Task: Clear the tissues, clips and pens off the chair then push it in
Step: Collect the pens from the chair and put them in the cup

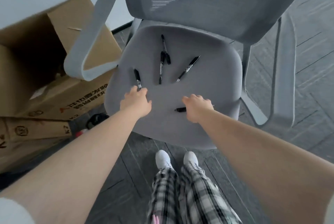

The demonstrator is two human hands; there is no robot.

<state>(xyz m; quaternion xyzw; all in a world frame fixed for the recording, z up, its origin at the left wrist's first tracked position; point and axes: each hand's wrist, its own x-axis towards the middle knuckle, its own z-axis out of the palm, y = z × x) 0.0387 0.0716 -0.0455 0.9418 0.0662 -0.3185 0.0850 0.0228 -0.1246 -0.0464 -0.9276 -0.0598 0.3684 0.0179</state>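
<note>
Grey chair (180, 133) faces the person; five black pens lie on the seat; no tissues or clips visible on it (either gone or outside what the view shows).

Left hand (136, 102) is over the left edge of the seat, fingers curled down onto the near tip of the left pen (137, 78); looks like the start of a pinch, not a closed grip; the pen lies flat on the cushion.

Right hand (197, 107) is near the front-right of the seat, fingers bent over the front pen (180, 109); that pen's dark end sticks out to the left of the hand, a thin tip shows on the right; cannot tell whether the fingers have closed on it or only cover it.

Remaining pens: the crossed pair (163, 59) mid-seat toward the backrest (207, 7), touching each other; the angled pen (188, 68) right of centre, apart from the rest.

Risks from here:
- left pen is close to the seat's left edge; a fumbled pinch could roll it off toward the open cardboard box (36, 43) or the floor beside it;
- cushion is soft and dished; pressing down could tip the mid-seat pens toward the hollow and shift them;
- both hands working at once, so a slip on either side is likelier;
- crossed pair: lifting one will probably drag the other;
- pushing the chair in before the seat is clear would shed pens onto the floor.
</note>
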